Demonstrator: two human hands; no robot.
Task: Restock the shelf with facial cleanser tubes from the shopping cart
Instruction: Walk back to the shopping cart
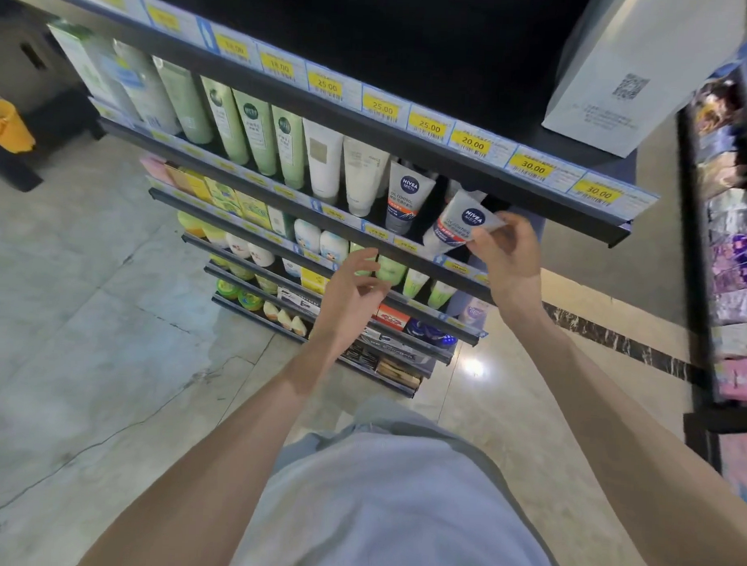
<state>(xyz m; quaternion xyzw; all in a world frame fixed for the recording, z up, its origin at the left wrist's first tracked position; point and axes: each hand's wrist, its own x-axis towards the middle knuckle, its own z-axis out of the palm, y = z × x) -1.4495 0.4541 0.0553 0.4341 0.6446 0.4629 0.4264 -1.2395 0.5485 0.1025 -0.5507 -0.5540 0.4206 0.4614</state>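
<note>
**Tube tilted at the shelf edge**

The right hand (508, 253) pinches the flat crimped end of a glossy white facial cleanser tube (458, 220), which leans with its cap end toward 7 o'clock over the dark metal shelf (223, 169). At 9 o'clock from it, just beside, a matching upright tube (406, 199) stands cap-down. The left hand (354, 295) hovers at 7 o'clock, fingers loosely spread, holding nothing. Yellow price labels (472, 143) line the rail above. The polished stone floor (87, 294) shows fine cracks.
</note>
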